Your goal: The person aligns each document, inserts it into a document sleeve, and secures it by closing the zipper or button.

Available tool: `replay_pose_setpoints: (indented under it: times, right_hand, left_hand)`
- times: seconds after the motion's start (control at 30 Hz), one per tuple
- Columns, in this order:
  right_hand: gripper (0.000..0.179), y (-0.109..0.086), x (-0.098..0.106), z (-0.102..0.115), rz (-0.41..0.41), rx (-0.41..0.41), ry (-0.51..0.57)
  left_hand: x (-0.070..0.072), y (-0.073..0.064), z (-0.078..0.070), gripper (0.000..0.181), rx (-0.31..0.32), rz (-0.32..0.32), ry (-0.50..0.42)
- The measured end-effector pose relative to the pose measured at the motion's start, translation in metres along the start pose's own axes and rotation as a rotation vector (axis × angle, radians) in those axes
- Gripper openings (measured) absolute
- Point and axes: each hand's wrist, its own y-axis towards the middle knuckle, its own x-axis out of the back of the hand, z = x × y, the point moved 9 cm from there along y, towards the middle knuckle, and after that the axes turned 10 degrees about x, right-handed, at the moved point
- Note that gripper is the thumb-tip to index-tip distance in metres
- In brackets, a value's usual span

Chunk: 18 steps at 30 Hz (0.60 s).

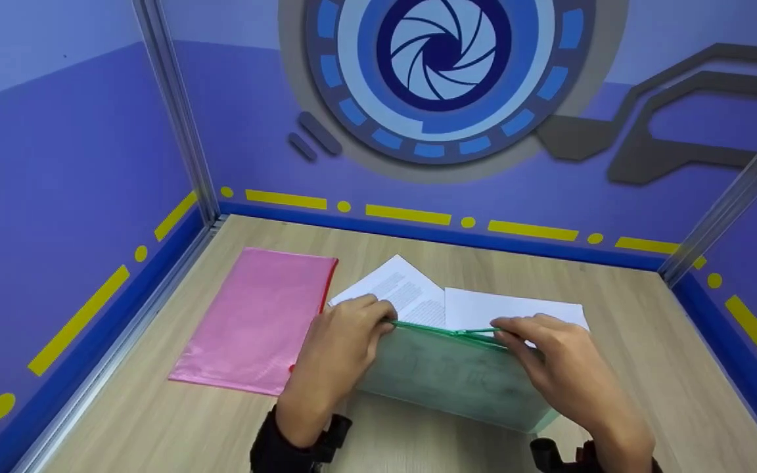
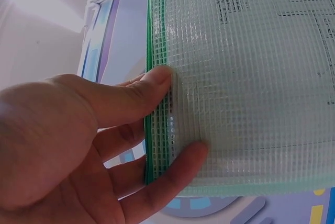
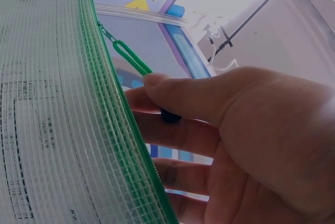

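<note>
A green translucent mesh zip pouch (image 1: pixel 451 381) is held up on its edge, its zipper along the top. Printed black lines show through the mesh (image 2: pixel 251 88) in the left wrist view. My left hand (image 1: pixel 342 345) pinches the zippered edge near its left end, thumb on the near face and fingers mostly behind. Between thumb and index finger, my right hand (image 1: pixel 566 368) pinches the green looped zipper pull (image 3: pixel 131 56). The pull is stretched rightward from the slider (image 3: pixel 106 33), which sits around the middle of the top edge.
On the left of the wooden table (image 1: pixel 122 427) lies a pink pouch (image 1: pixel 257 315) with a red zipper edge. Behind the green pouch are a printed sheet (image 1: pixel 395 289) and a blank-looking white sheet (image 1: pixel 516 307). Blue-purple walls (image 1: pixel 76 230) enclose the table's back and sides.
</note>
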Motion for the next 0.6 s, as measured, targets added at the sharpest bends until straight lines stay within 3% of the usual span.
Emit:
replay_pose_setpoints:
  times: [0.6]
  right_hand:
    - [0.023, -0.0025, -0.0006, -0.007, 0.037, -0.064, -0.028]
  left_hand:
    - [-0.0004, 0.0009, 0.0045, 0.006, 0.024, -0.005, -0.001]
